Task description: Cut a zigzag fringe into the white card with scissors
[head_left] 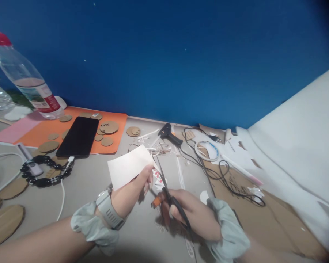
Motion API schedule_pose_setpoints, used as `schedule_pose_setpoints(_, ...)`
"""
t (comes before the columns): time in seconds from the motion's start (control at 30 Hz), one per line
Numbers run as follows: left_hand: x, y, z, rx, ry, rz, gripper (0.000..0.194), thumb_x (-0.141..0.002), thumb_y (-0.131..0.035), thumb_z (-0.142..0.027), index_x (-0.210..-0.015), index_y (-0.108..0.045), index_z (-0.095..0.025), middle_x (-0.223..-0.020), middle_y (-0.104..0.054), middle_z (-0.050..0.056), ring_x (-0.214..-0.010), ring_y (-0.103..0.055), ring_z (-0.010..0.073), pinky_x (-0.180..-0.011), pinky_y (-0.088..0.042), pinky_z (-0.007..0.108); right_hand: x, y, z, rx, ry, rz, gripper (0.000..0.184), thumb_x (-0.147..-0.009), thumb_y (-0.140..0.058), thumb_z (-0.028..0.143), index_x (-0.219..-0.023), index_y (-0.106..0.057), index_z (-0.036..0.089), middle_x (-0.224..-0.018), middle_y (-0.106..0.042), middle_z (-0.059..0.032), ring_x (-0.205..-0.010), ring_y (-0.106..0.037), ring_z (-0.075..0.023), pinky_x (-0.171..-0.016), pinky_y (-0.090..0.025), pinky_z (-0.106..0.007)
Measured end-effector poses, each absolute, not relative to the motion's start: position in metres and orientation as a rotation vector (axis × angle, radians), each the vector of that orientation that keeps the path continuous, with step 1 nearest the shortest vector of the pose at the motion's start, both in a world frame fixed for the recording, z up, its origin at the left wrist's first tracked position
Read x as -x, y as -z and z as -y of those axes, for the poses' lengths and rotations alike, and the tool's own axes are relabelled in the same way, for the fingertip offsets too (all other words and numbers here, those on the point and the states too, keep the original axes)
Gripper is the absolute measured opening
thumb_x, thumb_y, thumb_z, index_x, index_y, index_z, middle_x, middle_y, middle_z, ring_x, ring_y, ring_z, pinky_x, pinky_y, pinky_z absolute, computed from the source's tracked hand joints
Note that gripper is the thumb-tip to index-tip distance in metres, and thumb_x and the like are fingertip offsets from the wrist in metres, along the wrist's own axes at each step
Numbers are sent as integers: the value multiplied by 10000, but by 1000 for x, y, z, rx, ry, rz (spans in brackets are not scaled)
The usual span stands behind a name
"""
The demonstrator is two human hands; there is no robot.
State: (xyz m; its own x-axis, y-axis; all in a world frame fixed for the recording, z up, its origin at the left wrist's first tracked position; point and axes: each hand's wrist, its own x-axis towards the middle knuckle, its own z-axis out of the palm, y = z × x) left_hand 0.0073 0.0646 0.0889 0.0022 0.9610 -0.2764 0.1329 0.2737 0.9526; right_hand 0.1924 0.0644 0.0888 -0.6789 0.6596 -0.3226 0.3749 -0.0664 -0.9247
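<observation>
My left hand [133, 191] pinches a small white paper card [128, 165] and holds it up above the desk. A watch and a pale scrunchie sit on that wrist. My right hand [193, 213] grips black scissors [167, 190], whose blades point up toward the card's right edge. A small orange object [156, 201] shows between the two hands, near my right fingers. Another pale scrunchie is on my right wrist.
A black phone [79, 137] lies on an orange sheet [71, 131] with several cardboard discs [109, 127]. A plastic bottle [27, 82] stands at far left, a black bead bracelet [45, 171] beside it. A glue gun [168, 133], tape roll [207, 150] and black cable [222, 171] lie at the back. Large white sheet [298, 146] at right.
</observation>
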Motion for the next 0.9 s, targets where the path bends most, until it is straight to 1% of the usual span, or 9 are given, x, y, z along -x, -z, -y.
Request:
schedule_pose_setpoints(0.1, -7, -85, -64, -1127, -973, -1364, 407, -852, -472, -410, -500, -438, -210, -415, -415, -70, -413, -419, 90, -543, -436, 198, -192, -89, -65, 1125, -1815, 1986, 728, -757, -376, 764, -1008, -591, 116, -660, -608, -39, -570, -554, -146, -525, -456, -264)
schedule_pose_setpoints(0.17, -6, -83, -64, -1180, -984, -1309, 442, -876, -451, -406, -481, -436, -206, -413, -423, -63, -417, -426, 90, -584, -446, 209, -192, -89, -65, 1119, -1806, 1986, 727, -762, -370, 763, -1006, -591, 115, -665, -612, -43, -567, -554, -146, -521, -458, -263)
schedule_pose_setpoints(0.33, -6, -78, -62, -1187, -952, -1268, 493, -898, -387, -481, -497, -479, -209, -398, -400, -55, -398, -413, 104, -542, -437, 239, -192, -88, -64, 1098, -1807, 1982, 743, -758, -363, 770, -1004, -591, 107, -663, -604, -40, -594, -560, -152, -538, -470, -269)
schedule_pose_setpoints(0.5, -6, -72, -62, -1238, -989, -1279, 512, -919, -348, -488, -513, -476, -202, -411, -397, -56, -410, -418, 94, -551, -432, 224, -192, -87, -65, 1088, -1804, 1974, 727, -761, -368, 765, -994, -592, 113, -660, -602, -39, -582, -546, -145, -522, -461, -262)
schedule_pose_setpoints(0.67, -6, -69, -62, -1231, -991, -1296, 511, -915, -355, -504, -521, -464, -199, -448, -401, -51, -443, -430, 93, -548, -423, 220, -190, -89, -65, 1100, -1787, 1985, 730, -766, -357, 764, -990, -595, 111, -634, -596, -36, -579, -553, -151, -526, -471, -268)
schedule_pose_setpoints(0.9, -7, -70, -63, -1236, -1017, -1271, 504, -909, -375, -493, -519, -507, -203, -445, -406, -42, -454, -456, 111, -552, -442, 237, -190, -89, -65, 1097, -1823, 1949, 698, -758, -372, 766, -941, -591, 129, -652, -588, -31, -579, -565, -154, -525, -475, -272)
